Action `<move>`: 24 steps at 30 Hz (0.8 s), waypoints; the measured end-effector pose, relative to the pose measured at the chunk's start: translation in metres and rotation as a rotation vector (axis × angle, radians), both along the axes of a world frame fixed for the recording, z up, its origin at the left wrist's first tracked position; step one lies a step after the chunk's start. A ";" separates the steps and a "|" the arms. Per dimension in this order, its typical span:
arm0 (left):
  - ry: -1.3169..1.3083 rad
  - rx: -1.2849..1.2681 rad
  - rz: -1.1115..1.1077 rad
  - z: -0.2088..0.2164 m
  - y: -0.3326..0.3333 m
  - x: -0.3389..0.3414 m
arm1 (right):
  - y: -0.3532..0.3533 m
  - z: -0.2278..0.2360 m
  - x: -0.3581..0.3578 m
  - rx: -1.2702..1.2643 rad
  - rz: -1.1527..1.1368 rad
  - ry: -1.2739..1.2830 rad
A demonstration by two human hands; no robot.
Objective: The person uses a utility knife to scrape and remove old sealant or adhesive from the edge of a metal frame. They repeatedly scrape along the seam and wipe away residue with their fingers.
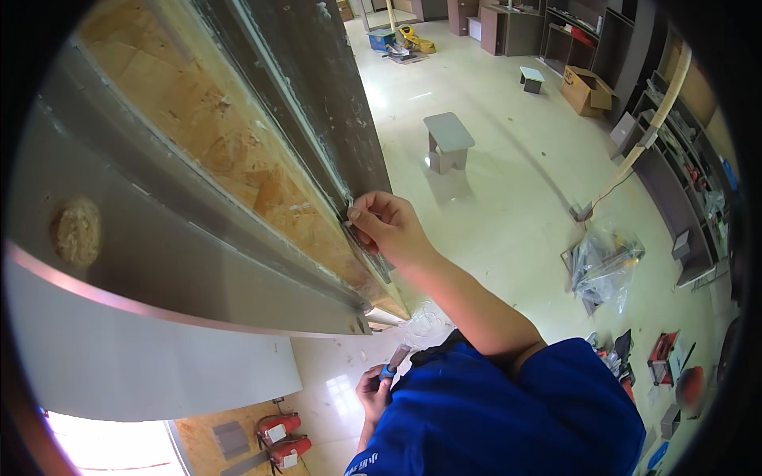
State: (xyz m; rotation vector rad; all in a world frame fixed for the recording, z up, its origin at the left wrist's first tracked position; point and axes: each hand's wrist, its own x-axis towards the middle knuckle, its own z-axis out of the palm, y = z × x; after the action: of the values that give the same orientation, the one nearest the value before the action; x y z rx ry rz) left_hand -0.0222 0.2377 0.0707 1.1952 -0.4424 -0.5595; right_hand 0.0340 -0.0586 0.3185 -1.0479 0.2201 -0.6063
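Head: white lettering (363, 462) near left hand (372, 390)

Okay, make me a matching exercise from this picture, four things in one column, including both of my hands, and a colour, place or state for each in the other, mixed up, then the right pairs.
Column one
1. right hand
2. left hand
3. fire extinguishers
4. cardboard box

Column two
A. red, toward the lower left of the picture
B. flaps open, toward the upper right of the picture
C. holding a blue-handled tool
D. up at a dark board

Right pairs: 1-D, 2-C, 3-A, 4-B.
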 end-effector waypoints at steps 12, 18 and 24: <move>0.051 -0.040 0.076 -0.005 0.018 -0.005 | -0.007 0.012 0.003 -0.097 -0.187 0.147; 0.039 -0.053 0.018 -0.009 0.018 -0.003 | -0.003 0.019 0.011 -0.220 -0.265 0.225; 0.074 -0.069 -0.020 -0.005 0.013 -0.006 | -0.003 0.021 0.012 -0.061 -0.174 0.115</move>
State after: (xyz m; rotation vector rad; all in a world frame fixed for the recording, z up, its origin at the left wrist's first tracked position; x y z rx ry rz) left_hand -0.0281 0.2510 0.0662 1.1018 -0.4082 -0.5993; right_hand 0.0462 -0.0619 0.3392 -1.1316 0.3979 -0.7135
